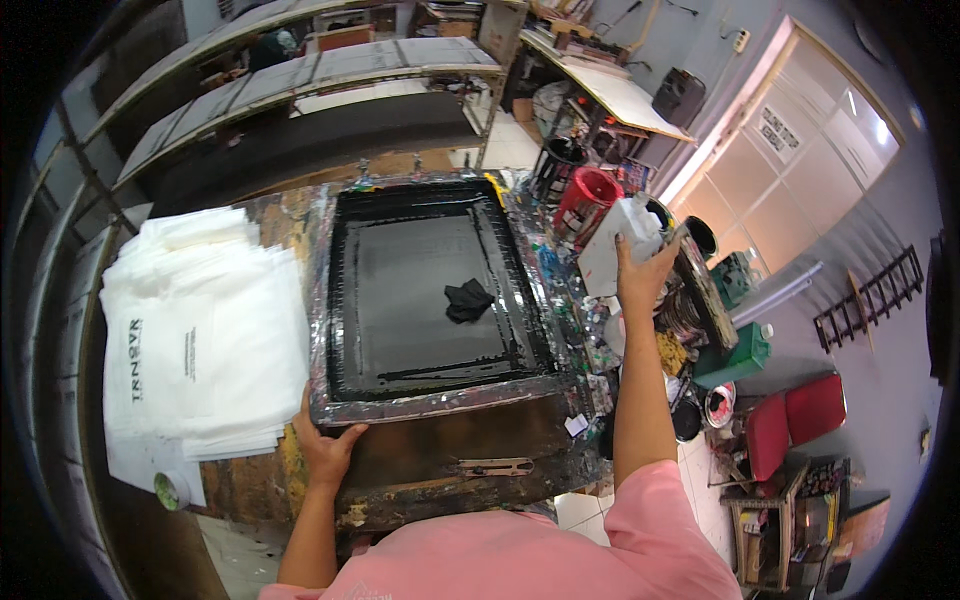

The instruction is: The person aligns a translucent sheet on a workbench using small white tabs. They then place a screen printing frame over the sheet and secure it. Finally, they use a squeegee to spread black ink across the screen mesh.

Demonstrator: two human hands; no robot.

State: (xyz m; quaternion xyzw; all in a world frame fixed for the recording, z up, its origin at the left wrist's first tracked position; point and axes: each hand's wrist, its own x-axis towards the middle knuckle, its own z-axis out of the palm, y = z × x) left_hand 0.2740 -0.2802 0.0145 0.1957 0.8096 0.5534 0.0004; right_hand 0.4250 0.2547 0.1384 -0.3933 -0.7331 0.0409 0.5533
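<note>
A screen printing frame [440,408] lies on the paint-stained table, its mesh smeared with black ink along the inner edges. On the mesh rests a crumpled black cloth [467,300]. My left hand [325,452] grips the frame's near left corner, thumb along the near edge and fingers up the left side. Over at the right, my right hand [645,275] is closed around a translucent plastic bottle [643,228], beside a white jug [602,258]. Left of the frame is a thick stack of white printed bags or sheets [205,330].
A red bucket [587,195] and several ink tubs crowd the table's right side, with a green jerrycan [738,357] farther right. A utility knife [496,467] lies near the front edge. A tape roll [171,490] sits by the stack. Shelving [300,75] stands behind.
</note>
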